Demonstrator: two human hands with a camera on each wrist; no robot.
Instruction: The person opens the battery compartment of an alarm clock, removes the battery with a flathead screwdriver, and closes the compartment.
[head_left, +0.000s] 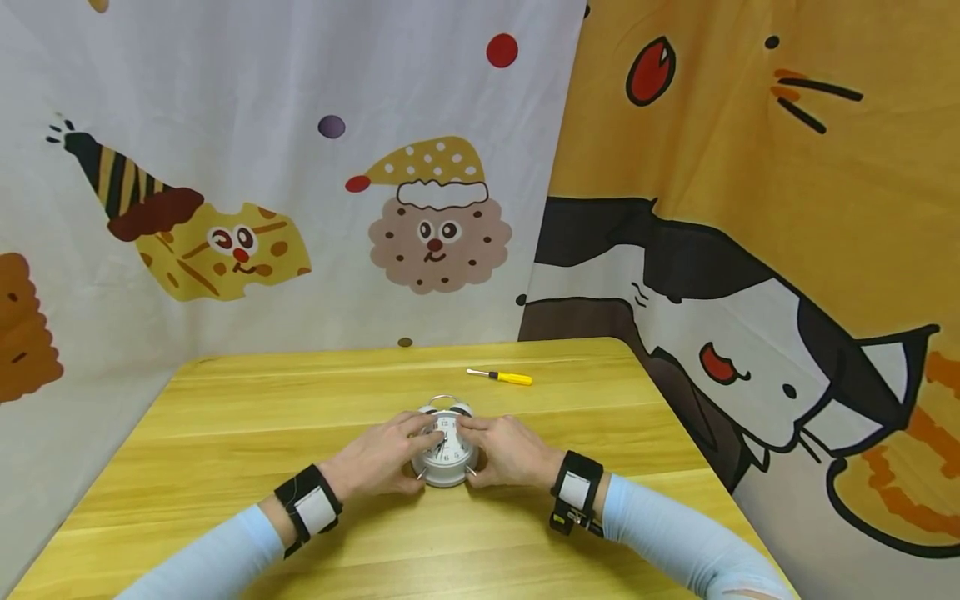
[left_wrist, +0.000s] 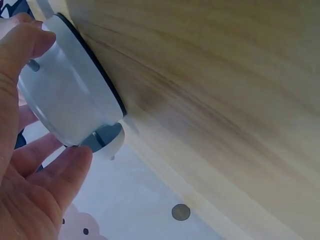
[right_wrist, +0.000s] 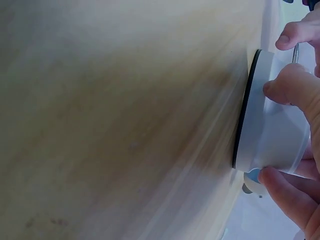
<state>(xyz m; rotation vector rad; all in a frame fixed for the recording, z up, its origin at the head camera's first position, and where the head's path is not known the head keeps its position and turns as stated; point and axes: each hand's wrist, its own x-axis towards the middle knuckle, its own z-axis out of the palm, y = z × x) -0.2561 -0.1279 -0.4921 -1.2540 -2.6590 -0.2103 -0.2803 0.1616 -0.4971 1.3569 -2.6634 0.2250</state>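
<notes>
A white twin-bell alarm clock (head_left: 450, 473) lies on its back on the table, its numbered face turned up and its bells and handle pointing away from me. My left hand (head_left: 382, 457) holds its left side, with fingers reaching over the face. From the right, my right hand (head_left: 513, 452) holds the other side, its thumb low near a metal foot. In the left wrist view the thumb and fingertips press the clock's white side wall (left_wrist: 70, 95). The right wrist view shows thumb and fingers spread along the wall (right_wrist: 280, 130), near the dark back rim.
A screwdriver (head_left: 513, 378) with a yellow handle lies behind the clock, toward the table's far edge. The wooden table (head_left: 300, 400) meets a cartoon-printed curtain (head_left: 262, 83) at the back and right.
</notes>
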